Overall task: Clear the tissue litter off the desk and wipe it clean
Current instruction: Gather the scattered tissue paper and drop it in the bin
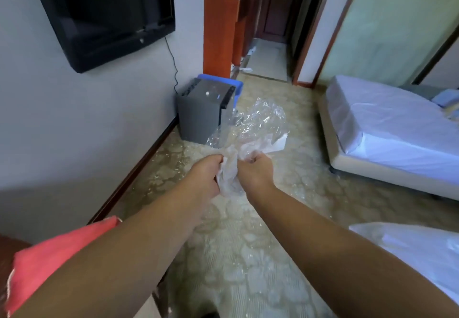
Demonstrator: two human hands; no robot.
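Both my arms reach forward over the carpet. My left hand and my right hand each grip a crumpled clear plastic bag that billows up in front of them. A white tissue shows through the plastic at the bag's right side. A pink cloth lies at the lower left on a dark wooden desk corner, under my left forearm. The rest of the desk is out of view.
A grey box-shaped appliance stands against the wall ahead, with a blue bin behind it. A black TV hangs on the wall at left. White-sheeted beds are to the right. An orange cabinet flanks the hallway.
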